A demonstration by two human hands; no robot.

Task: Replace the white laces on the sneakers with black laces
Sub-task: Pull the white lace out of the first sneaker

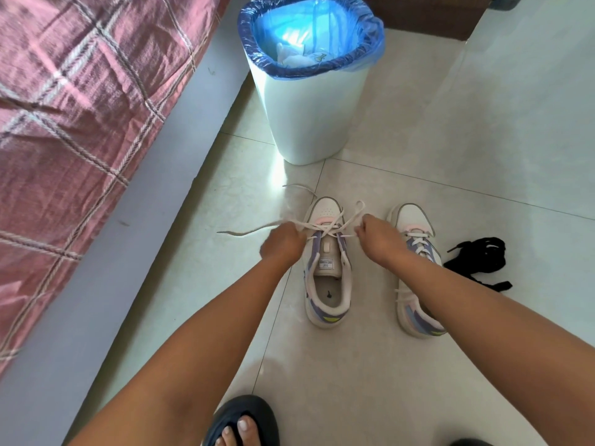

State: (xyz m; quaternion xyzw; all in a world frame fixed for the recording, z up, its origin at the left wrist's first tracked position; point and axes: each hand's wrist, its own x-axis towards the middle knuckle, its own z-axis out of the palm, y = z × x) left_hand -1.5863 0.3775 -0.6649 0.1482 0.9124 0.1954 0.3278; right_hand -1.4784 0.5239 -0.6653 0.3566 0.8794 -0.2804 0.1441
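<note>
On a pale tiled floor, two white sneakers with purple and pink panels stand side by side. The left hand (pixel 283 241) and right hand (pixel 376 235) each pinch a strand of the white lace (pixel 335 225) on the left sneaker (pixel 326 268) (mostly unthreaded). The right sneaker (pixel 415 249) remains laced; a black lace bundle (pixel 476 255) lies beside it

White waste bin (pixel 309 114) stood upright on pale tiled floor (pixel 450 365), lined with blue plastic bag (pixel 370 49) folded over rim. Crumpled white scraps, possibly tissue, lay inside. Bed (pixel 180 156) ran along left, grey base edge showing, covered by pink checked bedspread (pixel 80 107). Dark wooden furniture (pixel 428 14) stood behind bin at top. Dark slipper (pixel 244 413) showed at bottom edge, toes (pixel 240 428) poking out.
</note>
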